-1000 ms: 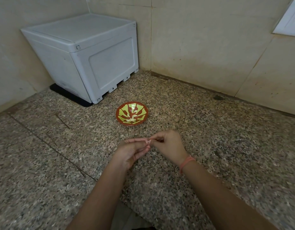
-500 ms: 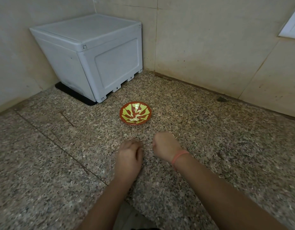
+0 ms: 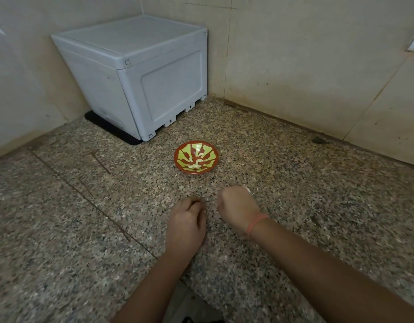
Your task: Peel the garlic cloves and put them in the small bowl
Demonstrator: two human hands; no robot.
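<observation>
Desk [image 3: 84, 229]: left hand [image 3: 186, 221] and right hand [image 3: 236, 206] are now resting apart, curled, no longer pinching together. Grip contents: cannot tell. Bowl [image 3: 196, 172] is sitting at their 12 o'clock, holding peeled cloves [image 3: 196, 165]. White scrap [image 3: 247, 189] is showing at the right hand's 1 o'clock, so probably between cloves.

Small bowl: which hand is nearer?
Right, narrowly. The right hand, fisted, sits toward the person and to the right of the small bowl; the left hand sits on the counter straight toward the person, slightly farther off.
</observation>
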